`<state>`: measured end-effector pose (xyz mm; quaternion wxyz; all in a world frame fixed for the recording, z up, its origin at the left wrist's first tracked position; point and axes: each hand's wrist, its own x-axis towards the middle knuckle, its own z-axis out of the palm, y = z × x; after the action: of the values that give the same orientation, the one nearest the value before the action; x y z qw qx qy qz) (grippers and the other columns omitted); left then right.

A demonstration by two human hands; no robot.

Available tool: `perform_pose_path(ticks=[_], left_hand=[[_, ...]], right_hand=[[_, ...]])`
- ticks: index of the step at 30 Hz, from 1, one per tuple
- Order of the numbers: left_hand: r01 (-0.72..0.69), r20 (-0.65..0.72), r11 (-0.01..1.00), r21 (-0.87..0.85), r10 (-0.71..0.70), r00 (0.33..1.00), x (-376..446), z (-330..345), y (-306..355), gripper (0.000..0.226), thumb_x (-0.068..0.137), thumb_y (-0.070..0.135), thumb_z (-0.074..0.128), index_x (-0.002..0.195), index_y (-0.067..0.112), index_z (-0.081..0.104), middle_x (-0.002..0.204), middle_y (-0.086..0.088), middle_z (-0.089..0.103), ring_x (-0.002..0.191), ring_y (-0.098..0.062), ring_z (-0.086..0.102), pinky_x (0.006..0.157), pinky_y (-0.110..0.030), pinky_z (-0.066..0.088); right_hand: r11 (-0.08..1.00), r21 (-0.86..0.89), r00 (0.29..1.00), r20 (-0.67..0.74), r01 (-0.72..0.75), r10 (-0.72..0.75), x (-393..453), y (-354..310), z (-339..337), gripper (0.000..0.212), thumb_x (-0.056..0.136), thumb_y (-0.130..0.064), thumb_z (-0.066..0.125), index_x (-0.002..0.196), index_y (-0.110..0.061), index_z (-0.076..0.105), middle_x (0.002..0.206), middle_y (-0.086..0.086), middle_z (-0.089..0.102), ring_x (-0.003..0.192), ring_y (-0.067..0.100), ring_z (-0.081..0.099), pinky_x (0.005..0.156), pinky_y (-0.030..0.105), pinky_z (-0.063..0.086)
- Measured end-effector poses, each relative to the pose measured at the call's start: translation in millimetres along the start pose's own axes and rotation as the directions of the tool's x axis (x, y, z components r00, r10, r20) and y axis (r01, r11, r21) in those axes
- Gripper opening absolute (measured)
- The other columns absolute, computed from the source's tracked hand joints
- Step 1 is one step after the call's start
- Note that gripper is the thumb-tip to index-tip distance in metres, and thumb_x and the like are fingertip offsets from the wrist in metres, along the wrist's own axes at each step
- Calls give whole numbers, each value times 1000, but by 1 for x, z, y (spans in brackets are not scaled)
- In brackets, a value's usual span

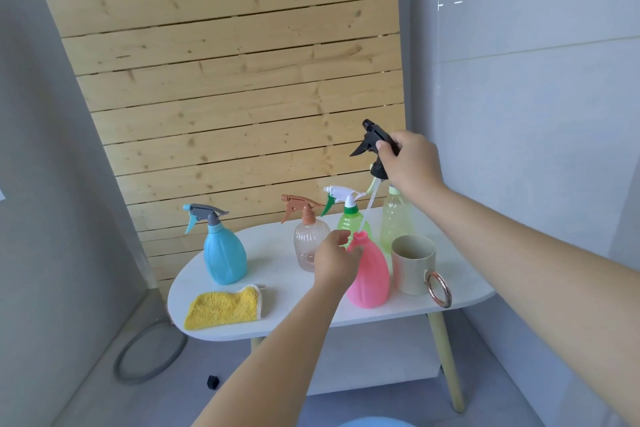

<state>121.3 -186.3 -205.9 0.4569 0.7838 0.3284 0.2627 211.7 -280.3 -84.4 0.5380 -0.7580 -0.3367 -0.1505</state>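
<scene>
A pink spray bottle (371,276) stands without its top on the white table (298,315). My left hand (334,262) grips it around the neck. My right hand (410,159) holds a black trigger spray head (372,139) up in the air above the bottle. The head's white dip tube (367,210) slants down, its lower end at the bottle's open mouth.
On the table stand a blue spray bottle (221,253), a clear bottle with a brown trigger (310,243), a green bottle with a white trigger (349,215), a tall pale green bottle (396,218) and a cream mug (414,265). A yellow cloth (225,307) lies front left. A wooden slat panel (225,80) leans behind.
</scene>
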Motion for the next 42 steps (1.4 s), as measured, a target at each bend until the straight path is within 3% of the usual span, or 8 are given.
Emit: perform_pose_path(ticks=[2, 7, 12, 23, 31, 34, 38, 42], left_hand=[[1, -4, 1000, 0, -1, 1000, 1, 4, -1, 40, 92, 21, 59, 131, 15, 52, 127, 0, 58, 112, -18, 56, 86, -26, 44], [-17, -25, 1000, 25, 17, 1000, 3, 9, -2, 38, 92, 20, 58, 129, 14, 55, 120, 1, 62, 103, -14, 55, 79, -21, 39], [-47, 25, 992, 120, 44, 999, 6, 10, -8, 47, 88, 20, 62, 134, 14, 52, 127, -5, 55, 109, -20, 55, 84, -25, 41], [36, 124, 997, -70, -27, 992, 3, 13, -27, 65, 83, 25, 72, 137, 18, 38, 133, 2, 48, 107, -16, 48, 91, -30, 42], [26, 82, 995, -101, -17, 996, 2, 18, -34, 67, 82, 28, 72, 139, 17, 39, 135, -1, 49, 121, -19, 48, 96, -31, 42], [17, 75, 994, -109, -9, 997, 1, 18, -35, 67, 82, 28, 73, 139, 16, 40, 135, -1, 49, 122, -19, 47, 97, -30, 41], [10, 68, 995, -102, -3, 998, 1, 18, -35, 66, 82, 28, 73, 138, 15, 40, 134, -1, 50, 121, -18, 48, 96, -30, 41], [15, 69, 994, -108, -7, 998, 1, 18, -34, 65, 82, 27, 73, 137, 15, 41, 132, 0, 50, 119, -19, 48, 96, -31, 42]], right_hand=[[1000, 23, 1000, -2, 7, -7, 3, -2, -2, 23, 95, -18, 48, 88, -2, 63, 72, 7, 59, 72, 32, 62, 63, 42, 54], [1000, -25, 998, 55, -6, 7, 5, 1, 7, 20, 95, -17, 47, 84, -9, 61, 71, 4, 60, 54, 7, 54, 50, 18, 40], [990, -136, 975, 212, -42, 71, -5, 18, 29, 22, 95, -21, 50, 85, -9, 65, 79, 9, 66, 73, 27, 58, 59, 28, 42], [920, -386, 768, 608, 64, 202, -10, 40, 47, 27, 91, -21, 57, 112, -5, 64, 102, 13, 65, 85, 22, 53, 63, 27, 36], [881, -459, 709, 660, 118, 249, -4, 31, 52, 27, 86, -17, 64, 63, -14, 49, 64, 3, 55, 64, 20, 50, 52, 23, 36], [878, -464, 721, 647, 114, 249, -5, 21, 55, 10, 84, -14, 64, 91, -13, 57, 71, 8, 64, 59, 18, 55, 55, 23, 44], [815, -543, 732, 636, 203, 242, -7, 11, 64, 52, 84, -10, 61, 132, -14, 43, 68, 8, 63, 50, 17, 53, 52, 24, 45], [742, -580, 745, 645, 335, 168, -11, 8, 64, 59, 84, -7, 55, 138, -26, 42, 62, -1, 52, 48, 14, 50, 63, 28, 50]])
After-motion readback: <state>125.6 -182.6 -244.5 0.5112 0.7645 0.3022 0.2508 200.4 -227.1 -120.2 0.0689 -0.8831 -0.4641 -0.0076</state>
